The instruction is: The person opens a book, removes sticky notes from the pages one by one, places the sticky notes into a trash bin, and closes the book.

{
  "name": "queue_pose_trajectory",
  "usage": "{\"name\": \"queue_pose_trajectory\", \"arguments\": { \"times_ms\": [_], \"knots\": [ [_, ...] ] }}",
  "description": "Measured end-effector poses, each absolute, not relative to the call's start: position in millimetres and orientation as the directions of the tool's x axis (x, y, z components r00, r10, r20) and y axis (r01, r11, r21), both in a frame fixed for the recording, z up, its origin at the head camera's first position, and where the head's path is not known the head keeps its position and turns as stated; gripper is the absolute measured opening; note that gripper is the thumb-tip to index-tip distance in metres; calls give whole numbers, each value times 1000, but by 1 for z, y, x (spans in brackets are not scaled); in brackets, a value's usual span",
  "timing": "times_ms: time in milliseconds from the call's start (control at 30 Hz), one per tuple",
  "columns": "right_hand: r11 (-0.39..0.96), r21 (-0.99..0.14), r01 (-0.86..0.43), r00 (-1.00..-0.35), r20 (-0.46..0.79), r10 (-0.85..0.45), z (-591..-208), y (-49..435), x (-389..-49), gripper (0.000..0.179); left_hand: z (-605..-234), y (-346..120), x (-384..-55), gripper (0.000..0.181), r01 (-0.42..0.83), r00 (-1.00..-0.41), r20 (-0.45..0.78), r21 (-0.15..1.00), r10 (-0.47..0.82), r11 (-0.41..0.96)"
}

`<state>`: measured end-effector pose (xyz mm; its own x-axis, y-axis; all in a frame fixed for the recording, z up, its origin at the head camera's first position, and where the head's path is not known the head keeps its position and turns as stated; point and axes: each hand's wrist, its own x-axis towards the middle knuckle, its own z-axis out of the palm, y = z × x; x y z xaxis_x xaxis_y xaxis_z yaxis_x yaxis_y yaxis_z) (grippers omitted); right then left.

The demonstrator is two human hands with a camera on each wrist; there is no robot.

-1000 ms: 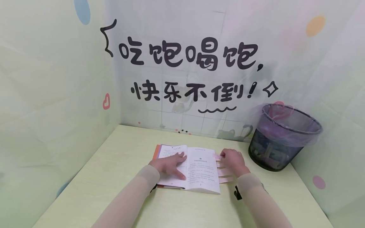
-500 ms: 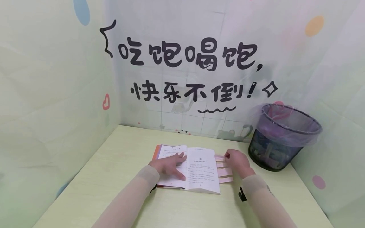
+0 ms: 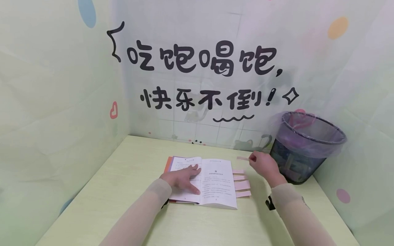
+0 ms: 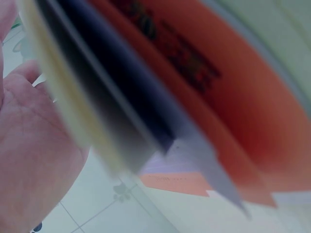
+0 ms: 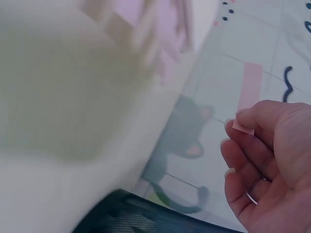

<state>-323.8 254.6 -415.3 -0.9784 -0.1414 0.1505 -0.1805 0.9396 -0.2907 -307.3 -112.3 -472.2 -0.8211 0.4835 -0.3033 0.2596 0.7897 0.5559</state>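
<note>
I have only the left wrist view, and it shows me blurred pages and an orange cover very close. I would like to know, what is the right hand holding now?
Observer: The right hand pinches a narrow pink strip between thumb and finger.
Operator: Thank you. Is this strip touching the book, or is it free from it?
Observer: It is free: in the head view it is held apart from the open book, past the far right corner.
Operator: I understand. And are there other strips which I do not see?
Observer: Yes, the head view shows four more pink strips sticking out along the right edge of the book.
</note>
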Motion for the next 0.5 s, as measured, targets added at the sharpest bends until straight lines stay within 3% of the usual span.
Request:
{"name": "queue_pose_trajectory", "arguments": {
  "times_ms": [500],
  "knots": [
    [921, -316, -227, -946, 296, -132, -310, 260, -309, 24, -471, -113, -305, 108, 258, -823, -298, 561, 483, 787]
  ]
}}
